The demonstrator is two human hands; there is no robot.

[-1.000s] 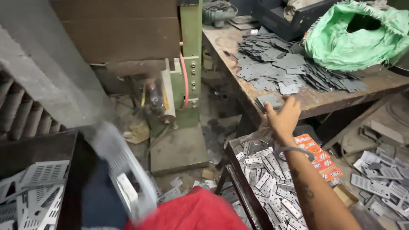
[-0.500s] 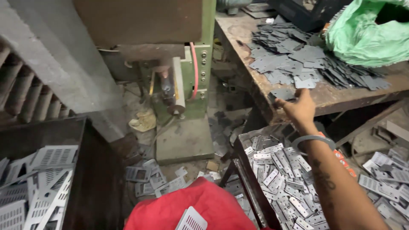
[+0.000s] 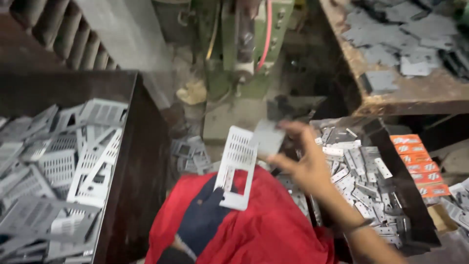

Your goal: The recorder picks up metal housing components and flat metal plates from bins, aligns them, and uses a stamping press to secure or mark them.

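The left hand [image 3: 207,215], in a dark blue glove, is closed around the lower end of a pale slotted metal plate [image 3: 237,166] and holds it upright over the red cloth [image 3: 254,230] on the person's lap. The bare right hand [image 3: 305,164] reaches in from the right, its fingers pinching a small flat grey metal piece [image 3: 267,138] that sits just against the upper right edge of the slotted plate; the motion blur makes it hard to tell whether the two parts touch. Below and to the right of that hand stands a dark bin of small metal pieces [image 3: 364,181]. At the left, another dark bin [image 3: 141,146] holds a heap of the same slotted plates. Farther back stands a green machine [image 3: 244,44], and the bench [image 3: 391,93] on the right carries loose grey blanks.
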